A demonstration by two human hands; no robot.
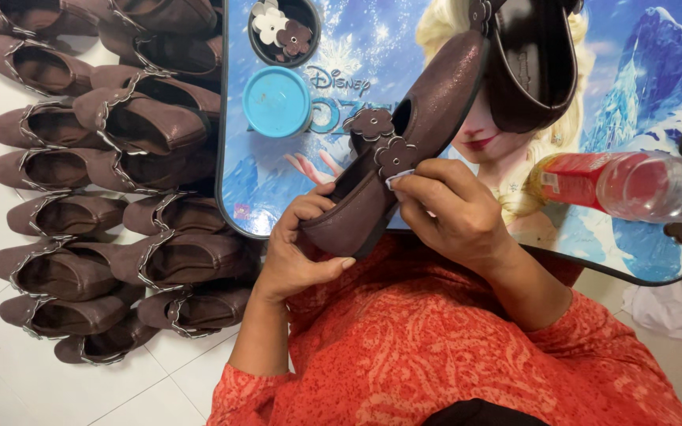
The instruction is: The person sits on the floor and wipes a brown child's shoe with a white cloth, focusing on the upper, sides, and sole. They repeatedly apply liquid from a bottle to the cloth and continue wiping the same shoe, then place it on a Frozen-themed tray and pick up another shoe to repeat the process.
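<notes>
A dark brown sandal [428, 118] with a heel strap is held up over a small blue picture-printed table [641, 260]. My left hand [297, 252] grips the toe end from below. My right hand [447, 213] pinches the upper strap, fingertips pressing on a brown flower-shaped ornament [395, 155]. A second flower ornament [369, 122] sits just beside it on the strap. I wear an orange patterned garment [436, 347].
Several matching brown shoes [112, 189] lie in rows on the white tiled floor at the left. On the table stand a round dish of flower ornaments [282, 31], a blue lid [276, 101] and a clear bottle with red label [633, 185] lying on its side.
</notes>
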